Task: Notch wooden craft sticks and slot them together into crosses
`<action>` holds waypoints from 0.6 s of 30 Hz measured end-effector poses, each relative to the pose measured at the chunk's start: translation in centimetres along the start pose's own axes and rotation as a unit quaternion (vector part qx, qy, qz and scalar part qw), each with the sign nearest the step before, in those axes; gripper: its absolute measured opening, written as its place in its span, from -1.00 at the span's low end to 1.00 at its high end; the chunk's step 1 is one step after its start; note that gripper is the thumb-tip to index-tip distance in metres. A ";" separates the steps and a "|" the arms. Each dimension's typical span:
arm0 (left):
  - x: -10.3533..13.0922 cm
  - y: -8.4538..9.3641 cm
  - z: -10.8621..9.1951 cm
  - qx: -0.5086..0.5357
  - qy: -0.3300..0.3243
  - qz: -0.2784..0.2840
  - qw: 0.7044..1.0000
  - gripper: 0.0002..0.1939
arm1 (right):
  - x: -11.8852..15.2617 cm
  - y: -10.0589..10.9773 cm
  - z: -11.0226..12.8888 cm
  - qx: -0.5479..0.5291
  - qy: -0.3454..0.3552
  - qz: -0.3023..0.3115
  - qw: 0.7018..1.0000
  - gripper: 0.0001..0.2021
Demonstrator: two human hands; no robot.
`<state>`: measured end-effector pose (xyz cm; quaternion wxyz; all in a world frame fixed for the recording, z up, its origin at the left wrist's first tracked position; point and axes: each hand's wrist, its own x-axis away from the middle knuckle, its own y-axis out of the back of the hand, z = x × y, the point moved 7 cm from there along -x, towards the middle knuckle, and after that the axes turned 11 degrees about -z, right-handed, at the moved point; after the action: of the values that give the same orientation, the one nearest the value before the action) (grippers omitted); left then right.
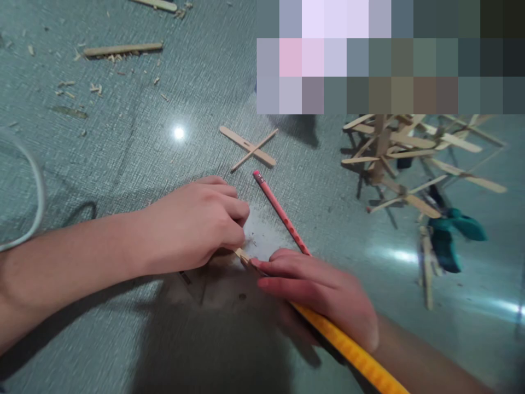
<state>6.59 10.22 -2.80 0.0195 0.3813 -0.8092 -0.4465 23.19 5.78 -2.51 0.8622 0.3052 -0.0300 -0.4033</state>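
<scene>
My left hand (205, 224) is closed around a wooden craft stick (240, 254), whose end pokes out past the fingertips. In my right hand (324, 290) is a long yellow utility knife (353, 345), gripped with the front end toward that stick. The fingers of my right hand hide most of its blade. Just beyond both hands lies a pink pencil (279, 205), eraser end pointing away. Farther back, a thin stick (262, 143) passes across a slotted craft stick (229, 133), forming an X.
A pile of crossed craft sticks (414, 141) stands at the right, near green-handled scissors (447, 249) and another stick (427, 273). At the upper left, a craft stick (123, 49) lies among wood shavings (96, 88). A white cable (39, 186) curves by my left forearm.
</scene>
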 end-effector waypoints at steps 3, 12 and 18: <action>0.0 0.0 0.0 0.000 0.000 0.001 1.000 -0.72 | 0.2 -0.1 0.1 -0.009 0.022 -0.039 0.999 -0.73; 0.1 0.1 -0.2 -0.005 0.004 0.000 1.000 -0.71 | 0.3 0.0 0.5 0.008 0.000 -0.028 1.000 -0.74; 0.0 0.1 -0.2 -0.003 0.009 0.004 1.000 -0.70 | 1.0 -0.4 -0.1 -0.020 0.035 -0.082 0.996 -0.70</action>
<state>6.58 10.15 -2.59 0.0300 0.3823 -0.8090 -0.4454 23.63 4.91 -2.97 0.8327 0.3031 0.0331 -0.4623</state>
